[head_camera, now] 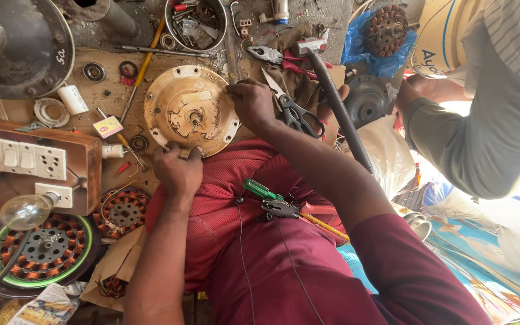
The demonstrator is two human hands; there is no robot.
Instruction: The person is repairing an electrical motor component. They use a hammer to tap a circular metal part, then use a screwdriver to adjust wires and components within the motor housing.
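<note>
Cream-painted metal, rusty and flaking, that is the round motor cover [190,111] lying flat on the cluttered workbench [106,81], pulled right up against the person's red-shirted lap. Both hands are on it. The left hand [179,170] clamps the near rim, fingers curled tight over the edge. The right hand [251,103] sits on the far-right rim, fingertips pinched together at the edge; whether something small is caught between them I cannot tell from here.

That cover looks like a stiff casting, fairly heavy for its size, nothing soft or springy about it. The worn paint should give decent grip, though there may be grease near the middle. The rim, with its mounting lugs, is the sensible place to hold, just where the hands are now. Being a disc, it has no real long axis across the bench; its axis is the short shaft stub [194,118] at the centre, which points up out of the face, towards the camera.

Around it: black-handled scissors [292,110] just beside the right hand, a switchboard [19,158] with a bulb [26,210] to one side, copper-wound stators [40,249] nearby. A second person's sleeve [482,138] leans in at the far edge.
</note>
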